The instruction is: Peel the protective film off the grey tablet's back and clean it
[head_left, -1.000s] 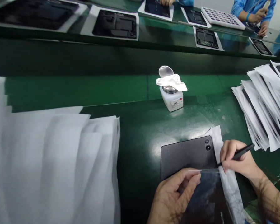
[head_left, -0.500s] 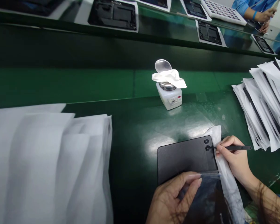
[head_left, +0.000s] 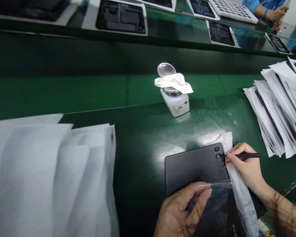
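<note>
A black tablet (head_left: 192, 166) lies back up on the bench at the lower right, its two camera lenses near the top right corner. My left hand (head_left: 182, 210) pinches the edge of a clear plastic film (head_left: 217, 200) between thumb and forefinger, over the tablet's lower part. Slim black tweezers (head_left: 249, 155), held like a pen, are in my right hand (head_left: 246, 168). Their fine tip reaches the lower camera lens; whether it touches cannot be made out. A white sleeve (head_left: 241, 194) lies under the tablet and along its right side.
A white dispenser bottle (head_left: 176, 103) with a folded white cloth on it stands behind the tablet. White sleeves (head_left: 49, 177) lie at left, a pile of filled sleeves (head_left: 278, 112) at right. Black tablet housings (head_left: 120, 16) lie on the raised shelf; a co-worker's hands (head_left: 277, 16) are beyond.
The view has shifted slightly, so most things sit a little further left. Both hands keep their hold, and the tweezers' tip stays by the lower lens.
</note>
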Available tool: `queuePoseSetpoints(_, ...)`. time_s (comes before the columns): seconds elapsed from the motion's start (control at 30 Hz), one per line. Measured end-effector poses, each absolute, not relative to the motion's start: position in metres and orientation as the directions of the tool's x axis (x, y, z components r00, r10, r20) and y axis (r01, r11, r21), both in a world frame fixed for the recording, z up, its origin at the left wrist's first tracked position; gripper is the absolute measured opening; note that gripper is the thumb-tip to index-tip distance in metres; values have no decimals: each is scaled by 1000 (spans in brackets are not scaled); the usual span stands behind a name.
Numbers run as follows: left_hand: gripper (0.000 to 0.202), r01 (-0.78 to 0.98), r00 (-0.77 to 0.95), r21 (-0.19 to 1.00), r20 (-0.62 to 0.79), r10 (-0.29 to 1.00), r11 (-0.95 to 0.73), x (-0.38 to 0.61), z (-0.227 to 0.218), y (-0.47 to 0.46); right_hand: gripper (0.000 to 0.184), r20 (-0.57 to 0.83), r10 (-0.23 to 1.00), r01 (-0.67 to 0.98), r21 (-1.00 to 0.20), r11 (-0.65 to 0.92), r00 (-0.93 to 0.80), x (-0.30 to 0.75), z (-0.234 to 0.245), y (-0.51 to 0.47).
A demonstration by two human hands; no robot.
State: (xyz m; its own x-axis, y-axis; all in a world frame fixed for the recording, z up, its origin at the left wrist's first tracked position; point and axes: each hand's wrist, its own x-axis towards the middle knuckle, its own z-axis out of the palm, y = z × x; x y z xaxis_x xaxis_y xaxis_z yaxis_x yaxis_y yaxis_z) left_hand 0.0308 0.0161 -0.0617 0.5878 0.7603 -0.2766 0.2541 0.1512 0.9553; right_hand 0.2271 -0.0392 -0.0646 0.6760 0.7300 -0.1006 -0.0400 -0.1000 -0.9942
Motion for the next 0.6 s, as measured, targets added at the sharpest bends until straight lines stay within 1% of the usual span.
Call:
queuePoseSetpoints(0.17, 10, 293, 576, 924, -375, 726, 245, 29, -60, 15, 19, -96, 724, -33, -994, -100, 683, 227, -65, -38)
queuePoseSetpoints(0.23, 11, 313, 580, 917, -390, 715, 246, 27, -60, 15, 19, -90, 723, -26, -995, -100, 684, 226, -65, -38)
queuePoseSetpoints(0.37, 10, 314, 583, 930, -348, 734, 192, 31, -56, 16, 19, -80, 720, -7, -995, -104, 689, 226, -65, -37)
queuePoseSetpoints(0.43, 12, 346, 521, 927, -317, 793, 143, 40, -51, 19, 20, -76, 719, 2, -994, -107, 690, 226, -65, -38)
queuePoseSetpoints(0.53, 20, 414, 408, 908, -249, 878, 65, 56, -42, 23, 20, -69, 723, 16, -994, -110, 688, 225, -66, -39)
queuePoseSetpoints(0.6, 24, 426, 395, 905, -204, 896, 18, 62, -39, 24, 20, -62, 727, 25, -994, -109, 683, 225, -66, -40)
